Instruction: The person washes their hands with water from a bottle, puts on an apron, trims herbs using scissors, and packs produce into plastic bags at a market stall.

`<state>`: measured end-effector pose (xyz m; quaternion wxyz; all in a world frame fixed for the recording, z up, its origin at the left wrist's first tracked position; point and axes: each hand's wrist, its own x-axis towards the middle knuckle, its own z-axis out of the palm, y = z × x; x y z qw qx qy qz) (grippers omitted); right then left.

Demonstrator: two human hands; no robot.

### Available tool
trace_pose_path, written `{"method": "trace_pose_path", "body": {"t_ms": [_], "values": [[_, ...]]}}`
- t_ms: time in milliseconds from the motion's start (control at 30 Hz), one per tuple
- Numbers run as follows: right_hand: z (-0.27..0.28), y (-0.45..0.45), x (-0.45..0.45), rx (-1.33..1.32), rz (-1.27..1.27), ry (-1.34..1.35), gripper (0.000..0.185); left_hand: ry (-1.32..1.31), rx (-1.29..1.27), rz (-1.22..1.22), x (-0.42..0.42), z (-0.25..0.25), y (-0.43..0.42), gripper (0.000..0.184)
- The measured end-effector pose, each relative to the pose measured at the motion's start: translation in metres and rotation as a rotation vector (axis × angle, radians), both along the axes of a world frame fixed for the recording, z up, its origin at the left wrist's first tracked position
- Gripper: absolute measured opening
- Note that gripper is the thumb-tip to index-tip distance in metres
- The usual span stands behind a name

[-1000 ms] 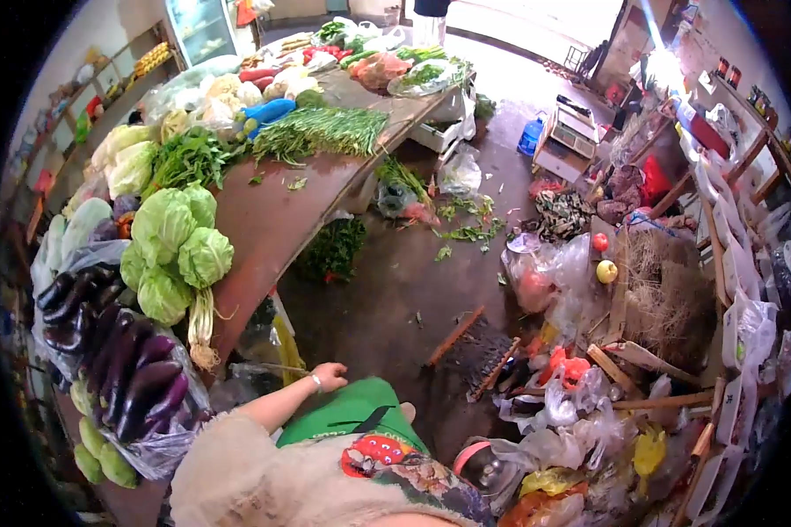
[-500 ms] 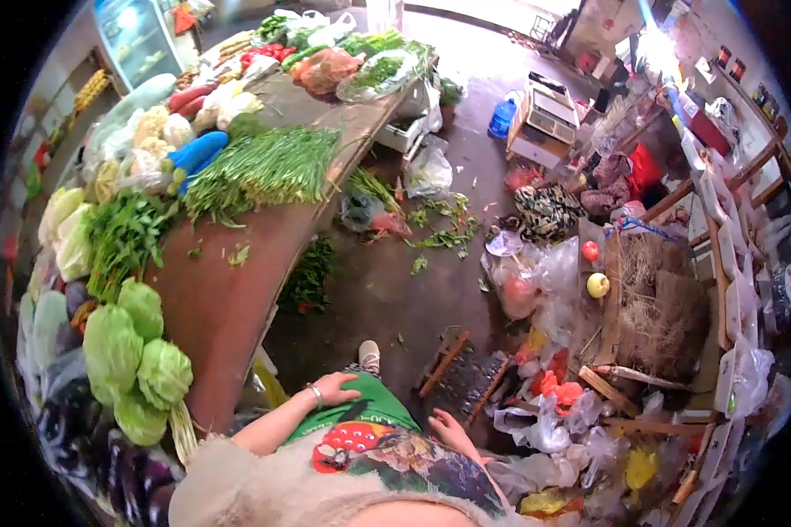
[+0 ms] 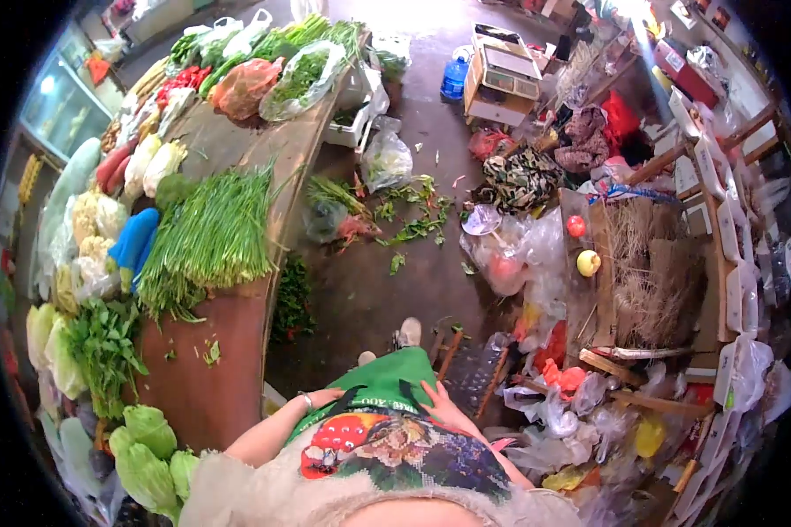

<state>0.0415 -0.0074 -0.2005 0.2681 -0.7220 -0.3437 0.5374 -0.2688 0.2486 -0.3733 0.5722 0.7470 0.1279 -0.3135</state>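
Observation:
Green cloth, which looks like an apron with white lettering and black straps, hangs over the front of my body below a flower-and-strawberry patterned top. My left hand lies against its left edge beside a black strap, fingers stretched and partly hard to make out. On the opposite edge rests my right hand, its fingers apart on the fabric. Neither hand shows anything else in it. My shoes show beyond the cloth.
A wooden table on the left bears green stalks, leafy greens and lettuce heads. Trimmings litter the floor. At right are a crate, plastic bags and a cardboard-topped bench.
My right hand has come in from the side onto the green cloth. The left hand has shifted slightly lower along its edge. The view has turned and a second shoe shows.

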Motion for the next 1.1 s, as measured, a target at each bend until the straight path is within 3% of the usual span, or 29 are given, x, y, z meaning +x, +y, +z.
{"method": "trace_pose_path", "body": {"t_ms": [67,100,133,167,200,267,300,333,400,467,533,633,733,800,833,867,900,933,1033,1100], "values": [[0.001,0.015,0.020,-0.078,0.020,-0.039,0.073,0.268,-0.258,0.234,0.045,0.074,0.029,0.042],[-0.004,0.022,0.034,-0.068,0.011,-0.040,0.073,0.366,-0.309,0.301,0.069,0.107,0.042,0.041],[-0.008,0.029,0.049,-0.133,0.020,-0.023,0.069,0.394,-0.222,0.251,0.088,0.110,0.054,0.041],[-0.013,0.035,0.066,-0.199,0.025,-0.007,0.065,0.335,-0.173,0.236,0.105,0.106,0.064,0.039],[-0.020,0.042,0.083,-0.186,0.006,-0.014,0.065,0.327,-0.155,0.287,0.140,0.148,0.073,0.034],[-0.029,0.053,0.119,0.018,0.000,-0.231,0.047,0.249,0.088,0.255,0.203,0.167,0.087,0.028],[-0.011,0.067,0.143,0.061,-0.044,-0.264,0.040,0.107,0.255,0.155,0.232,0.176,0.094,0.027],[0.004,0.080,0.167,0.064,-0.061,-0.262,0.040,0.063,0.314,0.248,0.264,0.184,0.097,0.030],[0.030,0.096,0.208,0.119,-0.328,-0.115,0.034,-0.119,0.391,0.298,0.320,0.211,0.105,0.033],[0.049,0.111,0.249,0.129,-0.430,-0.134,0.026,-0.177,0.425,0.329,0.363,0.210,0.110,0.030],[0.058,0.123,0.276,0.046,-0.593,0.058,0.027,-0.174,0.424,0.528,0.387,0.214,0.112,0.024],[0.068,0.138,0.299,0.062,-0.757,0.306,0.027,-0.241,0.525,0.511,0.413,0.214,0.122,0.020],[0.041,0.147,0.317,0.061,-0.633,0.179,0.032,-0.182,0.517,0.523,0.442,0.217,0.144,0.021],[0.026,0.158,0.335,0.046,-0.575,0.144,0.033,-0.316,0.485,0.648,0.454,0.195,0.155,0.023],[0.026,0.158,0.346,0.044,-0.603,0.275,0.034,-0.296,0.507,0.607,0.456,0.177,0.165,0.022],[0.055,0.167,0.360,0.031,-0.633,0.411,0.035,-0.104,0.499,0.456,0.475,0.198,0.179,0.021],[0.024,0.167,0.367,0.038,-0.662,0.571,0.037,-0.105,0.355,0.544,0.482,0.198,0.181,0.021],[0.025,0.173,0.379,0.044,-0.665,0.560,0.037,-0.138,0.228,0.633,0.500,0.193,0.196,0.021],[0.006,0.187,0.418,-0.049,-0.495,0.418,0.034,-0.231,0.366,0.576,0.551,0.203,0.230,0.021],[0.027,0.206,0.446,0.001,-0.638,0.579,0.028,-0.213,0.371,0.510,0.587,0.212,0.261,0.019]]}}
